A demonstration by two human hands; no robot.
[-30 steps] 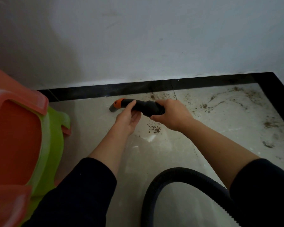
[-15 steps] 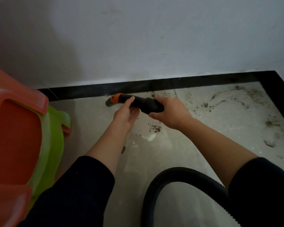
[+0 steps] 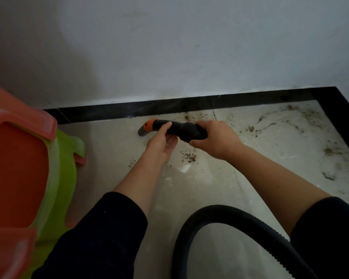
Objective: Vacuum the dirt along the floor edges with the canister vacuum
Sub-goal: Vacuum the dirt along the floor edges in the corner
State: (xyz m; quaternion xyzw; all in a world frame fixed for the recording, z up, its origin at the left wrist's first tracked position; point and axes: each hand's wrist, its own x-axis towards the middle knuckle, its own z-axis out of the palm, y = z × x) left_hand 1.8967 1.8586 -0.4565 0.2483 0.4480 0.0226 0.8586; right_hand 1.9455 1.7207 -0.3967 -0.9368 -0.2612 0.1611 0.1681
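A black vacuum nozzle [image 3: 177, 127] with an orange collar and grey tip lies low over the pale tiled floor, its tip pointing left near the black baseboard [image 3: 169, 109]. My left hand [image 3: 161, 144] holds the nozzle from below, thumb over its front part. My right hand [image 3: 216, 138] grips the thicker rear end. The black ribbed hose [image 3: 220, 214] loops across the floor at the bottom. Brown dirt [image 3: 188, 156] lies scattered under the nozzle, and more dirt [image 3: 254, 128] spreads to the right along the floor edge.
Stacked orange and green plastic stools [image 3: 28, 178] stand at the left. A white wall [image 3: 169, 47] rises behind the baseboard. The black border turns at the right corner [image 3: 338, 109]. Bare tile [image 3: 109, 148] lies between the stools and my left arm.
The nozzle tip has shifted slightly left along the baseboard. Both hands have kept their hold on it.
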